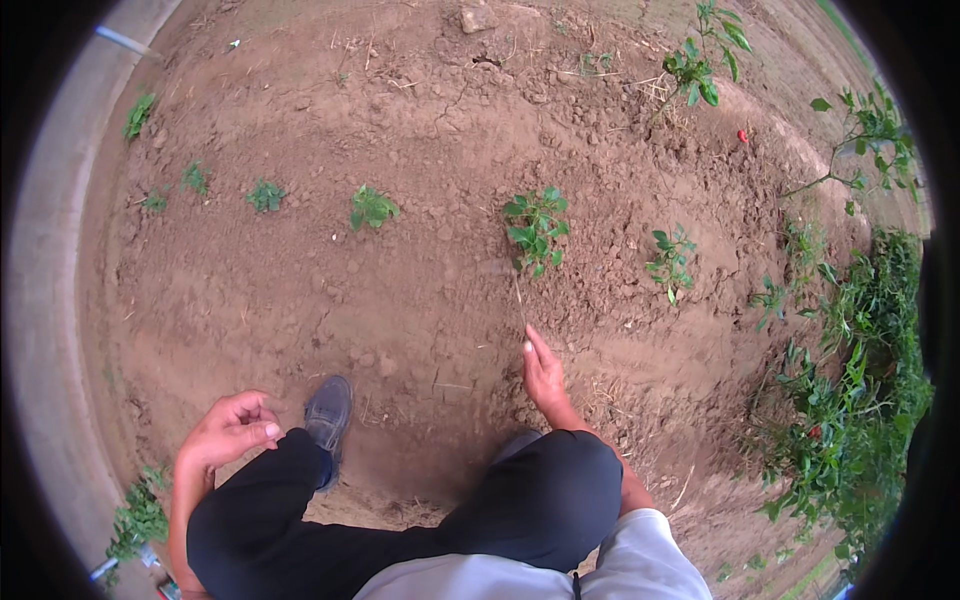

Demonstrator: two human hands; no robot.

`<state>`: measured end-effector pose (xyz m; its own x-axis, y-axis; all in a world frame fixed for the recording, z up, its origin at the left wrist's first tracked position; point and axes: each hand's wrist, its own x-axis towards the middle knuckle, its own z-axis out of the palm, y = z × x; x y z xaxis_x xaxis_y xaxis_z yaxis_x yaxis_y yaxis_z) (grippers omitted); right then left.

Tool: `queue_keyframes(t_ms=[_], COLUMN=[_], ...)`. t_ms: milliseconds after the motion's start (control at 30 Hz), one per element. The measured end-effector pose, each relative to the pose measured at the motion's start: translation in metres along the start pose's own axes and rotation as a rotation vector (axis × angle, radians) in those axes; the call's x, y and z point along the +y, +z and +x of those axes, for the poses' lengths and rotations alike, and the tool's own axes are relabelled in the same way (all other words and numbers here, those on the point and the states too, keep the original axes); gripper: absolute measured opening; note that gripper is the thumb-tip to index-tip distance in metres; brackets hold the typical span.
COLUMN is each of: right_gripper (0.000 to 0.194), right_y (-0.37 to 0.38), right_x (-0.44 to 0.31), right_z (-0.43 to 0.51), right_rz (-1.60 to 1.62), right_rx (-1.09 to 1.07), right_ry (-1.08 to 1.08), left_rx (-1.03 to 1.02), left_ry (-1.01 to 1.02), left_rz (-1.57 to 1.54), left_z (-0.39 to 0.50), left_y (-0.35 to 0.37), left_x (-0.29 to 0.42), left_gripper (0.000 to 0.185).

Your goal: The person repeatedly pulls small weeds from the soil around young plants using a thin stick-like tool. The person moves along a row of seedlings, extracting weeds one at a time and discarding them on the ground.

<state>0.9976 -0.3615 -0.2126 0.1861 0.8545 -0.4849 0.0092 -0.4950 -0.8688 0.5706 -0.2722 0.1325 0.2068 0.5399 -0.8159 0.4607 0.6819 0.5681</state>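
Observation:
Beside my left knee, my left hand (229,431) hangs above the soil with fingers curled; nothing is clearly visible between them. My right hand (544,371), in front of the right knee, grips the near end of a thin stick-like tool (519,292). The tool extends away from me to the base of a leafy green plant (536,229); its far end is blurred or hidden. A smaller plant (671,261) grows to the right of it, and another leafy plant (372,207) to the left.
Small seedlings (265,195) continue the row leftwards, towards a pale concrete strip (45,300). Dense pepper plants (832,420) with red fruit stand at the right. A stone (478,18) lies at the far side. My left shoe (328,416) rests on the brown soil.

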Motion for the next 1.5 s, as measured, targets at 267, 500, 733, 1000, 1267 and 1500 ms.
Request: queue_keyframes(t_ms=[267,500,733,1000,1267,1500], right_gripper=[0.041,0.041,0.041,0.038,0.044,0.047], right_y=[0.010,0.034,0.039,0.058,0.076,0.149], right_x=[-0.009,-0.037,-0.022,-0.067,-0.076,-0.125], right_z=[0.009,0.023,0.055,0.082,0.083,0.077], right_rz=[-0.315,-0.143,-0.151,-0.354,-0.536,-0.505], right_rx=[-0.099,-0.111,-0.084,-0.149,-0.150,-0.574], right_ry=[-0.142,-0.196,-0.120,-0.269,-0.334,-0.263], left_rx=[-0.022,0.009,-0.038,0.035,0.018,0.026], left_ry=[0.000,-0.004,0.008,0.033,0.036,-0.007], left_rz=[0.011,-0.035,-0.009,-0.055,-0.093,-0.120], left_z=[0.004,-0.009,-0.003,-0.024,-0.021,-0.023], left_y=[-0.009,-0.012,-0.014,-0.022,-0.022,-0.016], left_x=[-0.017,-0.016,-0.025,-0.030,-0.033,-0.025], left_gripper=[0.019,0.026,0.029,0.030,0.030,0.025])
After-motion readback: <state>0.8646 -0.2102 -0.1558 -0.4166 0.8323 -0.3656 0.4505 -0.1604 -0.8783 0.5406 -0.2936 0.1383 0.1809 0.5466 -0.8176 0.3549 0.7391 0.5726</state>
